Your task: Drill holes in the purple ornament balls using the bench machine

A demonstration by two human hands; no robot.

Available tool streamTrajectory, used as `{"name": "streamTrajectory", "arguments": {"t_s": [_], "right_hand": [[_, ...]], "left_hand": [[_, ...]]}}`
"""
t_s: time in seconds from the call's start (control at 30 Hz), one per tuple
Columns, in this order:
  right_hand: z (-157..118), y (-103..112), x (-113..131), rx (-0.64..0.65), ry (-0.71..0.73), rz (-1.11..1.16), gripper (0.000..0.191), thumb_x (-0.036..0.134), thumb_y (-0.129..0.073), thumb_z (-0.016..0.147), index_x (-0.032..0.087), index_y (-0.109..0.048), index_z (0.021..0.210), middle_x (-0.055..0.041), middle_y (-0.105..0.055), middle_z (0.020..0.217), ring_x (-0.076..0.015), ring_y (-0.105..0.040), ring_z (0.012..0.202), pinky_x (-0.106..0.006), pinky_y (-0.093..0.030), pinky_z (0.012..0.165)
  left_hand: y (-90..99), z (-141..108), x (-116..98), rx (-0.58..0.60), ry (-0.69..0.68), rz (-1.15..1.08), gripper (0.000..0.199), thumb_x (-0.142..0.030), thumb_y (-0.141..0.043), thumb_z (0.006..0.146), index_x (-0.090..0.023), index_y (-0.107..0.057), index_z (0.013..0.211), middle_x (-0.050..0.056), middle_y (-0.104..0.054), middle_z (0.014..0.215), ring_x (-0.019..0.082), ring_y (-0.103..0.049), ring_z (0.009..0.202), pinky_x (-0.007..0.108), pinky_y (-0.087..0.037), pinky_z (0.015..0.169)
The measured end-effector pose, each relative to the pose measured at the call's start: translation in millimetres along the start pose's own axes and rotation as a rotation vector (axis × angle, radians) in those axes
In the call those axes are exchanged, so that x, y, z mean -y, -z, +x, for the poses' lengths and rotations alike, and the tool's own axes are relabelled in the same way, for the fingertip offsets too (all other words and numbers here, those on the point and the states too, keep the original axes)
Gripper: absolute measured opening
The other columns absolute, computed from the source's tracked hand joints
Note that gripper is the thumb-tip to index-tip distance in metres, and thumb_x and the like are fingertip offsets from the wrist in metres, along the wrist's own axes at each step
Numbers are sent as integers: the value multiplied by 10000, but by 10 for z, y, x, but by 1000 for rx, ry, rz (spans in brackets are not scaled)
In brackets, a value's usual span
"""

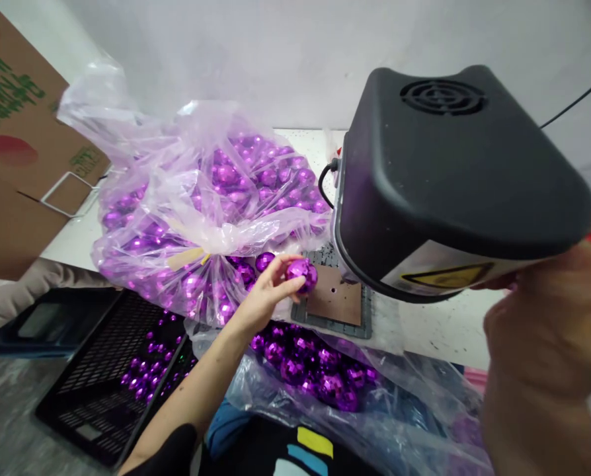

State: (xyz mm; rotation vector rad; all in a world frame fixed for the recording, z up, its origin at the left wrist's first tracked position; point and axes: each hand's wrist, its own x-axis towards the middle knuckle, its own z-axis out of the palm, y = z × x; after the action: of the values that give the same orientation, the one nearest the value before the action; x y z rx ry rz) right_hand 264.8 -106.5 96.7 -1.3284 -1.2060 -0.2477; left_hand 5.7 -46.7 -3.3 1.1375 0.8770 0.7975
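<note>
My left hand [275, 284] pinches a shiny purple faceted bauble [301, 275] between thumb and fingers. The bauble is just above the left edge of a brown plate [338, 297] with a small hole, which lies on a grey base. Over the plate's right side looms a black machine housing [454, 178] with a round vent and a yellow warning label. At the far right my right hand [548, 324] is closed beside the housing, a bit of red showing by its fingers; what it grips is mostly hidden. More baubles [263, 262] lie left of my left hand, at the bag's opening.
A big clear plastic bag [147, 192] full of purple baubles covers the table's left side. Below the table edge, another plastic bag [256, 383] holds more baubles. A black crate [92, 383] with small purple pieces stands lower left. A cardboard box [22, 152] is at left, near another person's sleeve [18, 297].
</note>
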Motion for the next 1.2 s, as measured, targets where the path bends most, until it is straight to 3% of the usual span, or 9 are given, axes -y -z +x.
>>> {"name": "streamTrajectory", "arguments": {"t_s": [0.17,0.3,0.4,0.5,0.63,0.73,0.83,1.03,1.2], "right_hand": [[226,-106,-8,89,-27,102,338,493,-598,939,167,-682,978,36,-521,606,-27,-489,514,-239,-297,505],[309,-133,-4,145,-111,124,235,399,-587,956,172,-646,944,62,-459,557,-24,-472,507,-230,-298,542],[327,-153,-17,134,-121,103,214,368,-576,960,167,-641,933,63,-446,570,-16,-459,518,-229,-301,562],[328,-160,7,146,-125,112,216,360,-571,964,154,-630,935,62,-452,591,-6,-457,524,-211,-301,555],[326,-146,56,163,-115,142,224,362,-578,962,145,-620,920,65,-448,587,-1,-446,504,-196,-291,524],[325,-135,53,171,-111,147,276,406,-569,963,140,-624,916,56,-463,609,6,-442,516,-182,-288,515],[330,-132,39,194,-127,148,341,472,-556,959,139,-621,927,54,-456,621,11,-435,529,-176,-286,517],[348,-136,63,179,-103,96,489,610,-514,932,133,-620,904,49,-447,634,13,-405,535,-184,-266,520],[336,-131,71,176,-142,111,481,617,-521,925,147,-626,924,50,-441,634,4,-417,535,-193,-281,525]], "left_hand": [[-141,-88,238,156,255,-506,476,-559,-685,880,-216,-638,1207,83,-706,982,164,-670,762,256,-523,613],[-162,-77,340,185,316,-559,446,-519,-711,862,-197,-629,1158,69,-708,918,186,-701,720,258,-520,565],[-171,-82,319,131,306,-556,421,-360,-803,787,-202,-629,1136,43,-693,924,172,-703,771,244,-522,622],[-181,-73,291,83,257,-529,467,-370,-802,787,-210,-630,1190,30,-670,941,129,-648,763,218,-485,632],[-204,-31,315,11,128,-187,515,-489,-725,857,-206,-591,1265,26,-650,977,134,-608,790,229,-467,646],[-246,31,393,-73,-37,192,564,-447,-775,823,-202,-562,1284,45,-662,1082,188,-630,935,297,-515,799],[-308,115,486,-40,-177,442,498,-389,-765,835,-204,-595,1265,74,-666,1212,243,-632,1087,395,-504,974],[-439,219,467,47,-307,744,464,-326,-758,834,-234,-618,1266,81,-665,1270,281,-611,1197,471,-471,1073],[-542,273,393,22,-284,815,441,-367,-810,784,-250,-679,1188,87,-677,1176,303,-614,1152,472,-484,1048]]}}
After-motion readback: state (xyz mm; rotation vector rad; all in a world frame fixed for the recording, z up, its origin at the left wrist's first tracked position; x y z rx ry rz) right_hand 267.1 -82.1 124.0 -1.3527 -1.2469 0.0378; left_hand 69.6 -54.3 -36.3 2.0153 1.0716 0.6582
